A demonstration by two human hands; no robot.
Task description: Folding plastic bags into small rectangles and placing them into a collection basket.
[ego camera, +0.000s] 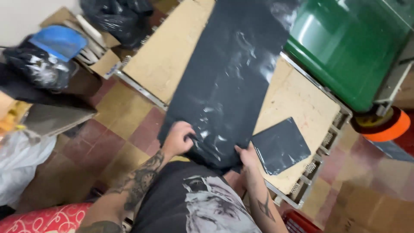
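Far out to the left of the left hand's fingers, a blue dustpan (pixel 59 41) sits on a cardboard box (pixel 103 60) beside a stuffed black bag (pixel 39 67), and a white plastic bag (pixel 19 159) lies lower on the tiled floor (pixel 116 116). The left hand (pixel 177 138) rests on the near left edge of a long black plastic sheet (pixel 228 82), its fingers (pixel 189 131) curled and pressing down on the plastic at the corner. The sheet runs away from those fingers across the wooden tabletop (pixel 168 51), its near end hanging just over the tabletop's edge toward the person's dark shirt (pixel 194 198). The right hand (pixel 246 156) grips the sheet's near right corner; its fingers are tucked under the plastic, so whether they pinch or only hold it cannot be told. Just to the right of those fingers lies a small folded black bag (pixel 280 144), flat on the tabletop and apart from the long sheet. Farther right, beyond the tabletop's metal rim, stands a green bin (pixel 345 47) with an orange wheel (pixel 390 127).
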